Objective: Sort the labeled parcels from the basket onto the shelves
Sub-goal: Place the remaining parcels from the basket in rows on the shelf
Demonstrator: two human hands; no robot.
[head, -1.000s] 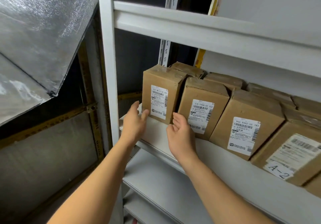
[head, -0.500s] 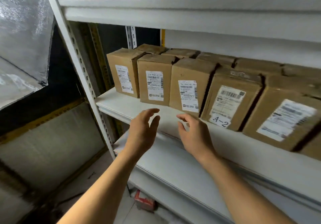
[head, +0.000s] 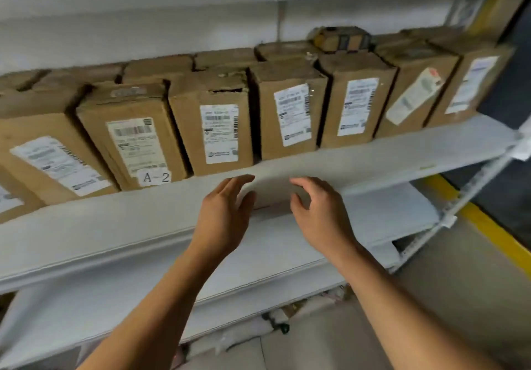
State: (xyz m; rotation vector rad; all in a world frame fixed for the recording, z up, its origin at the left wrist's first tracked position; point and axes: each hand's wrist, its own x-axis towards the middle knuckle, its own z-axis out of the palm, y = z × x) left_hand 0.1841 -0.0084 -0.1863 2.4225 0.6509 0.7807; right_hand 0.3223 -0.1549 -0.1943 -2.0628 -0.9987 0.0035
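Several brown cardboard parcels with white barcode labels stand upright in a row on a white shelf [head: 388, 154]. One parcel [head: 135, 137] near the left carries an "A-2" tag. Another parcel [head: 218, 128] with a torn top stands just behind my hands. My left hand [head: 227, 214] and my right hand [head: 319, 211] hover in front of the shelf's edge, palms facing each other, fingers spread, with nothing held. They touch no parcel. The basket is out of view.
A lower white shelf [head: 382, 214] lies under my hands. A small dark-and-yellow taped parcel [head: 342, 38] sits on top of the row at the back right. The grey floor with a yellow line [head: 494, 232] runs along the right.
My view has swung right along the shelf, away from its left post. Both hands have drawn back from the leftmost parcels and now float empty before the middle of the row.
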